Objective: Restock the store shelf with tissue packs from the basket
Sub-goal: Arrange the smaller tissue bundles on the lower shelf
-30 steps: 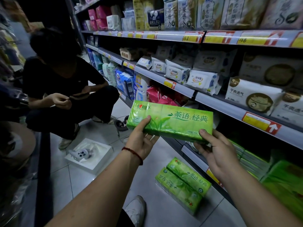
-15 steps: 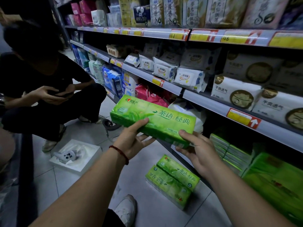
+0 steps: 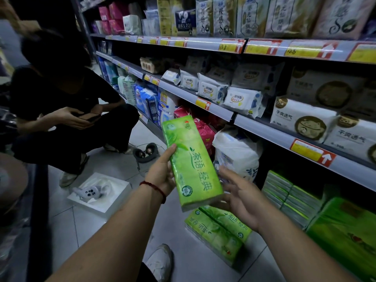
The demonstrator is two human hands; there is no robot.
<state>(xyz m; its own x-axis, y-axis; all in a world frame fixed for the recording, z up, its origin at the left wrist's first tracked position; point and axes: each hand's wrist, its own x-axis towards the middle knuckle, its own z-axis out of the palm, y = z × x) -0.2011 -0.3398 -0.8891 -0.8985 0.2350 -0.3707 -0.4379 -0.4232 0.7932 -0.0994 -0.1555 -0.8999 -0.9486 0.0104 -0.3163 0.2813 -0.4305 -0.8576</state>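
Note:
A long green tissue pack (image 3: 190,163) stands nearly on end in front of me, its far end pointing up at the shelves. My left hand (image 3: 162,171) grips its left edge, thumb on the printed face. My right hand (image 3: 240,198) cups the pack's lower right end from beneath with spread fingers. Two more green tissue packs (image 3: 218,231) lie side by side on the floor below. Stacked green packs (image 3: 289,196) fill the bottom shelf at right. No basket is in view.
Shelves (image 3: 262,127) of wipes and paper goods run along the right. A white bag (image 3: 238,153) sits at the bottom shelf's mouth. A person (image 3: 61,106) crouches at left with a phone. A white tray (image 3: 99,194) and a headset (image 3: 145,153) lie on the tiled floor.
The pack has swung from lying level across my hands to standing nearly on end. My right hand has slid to its lower end; the left stays on its side.

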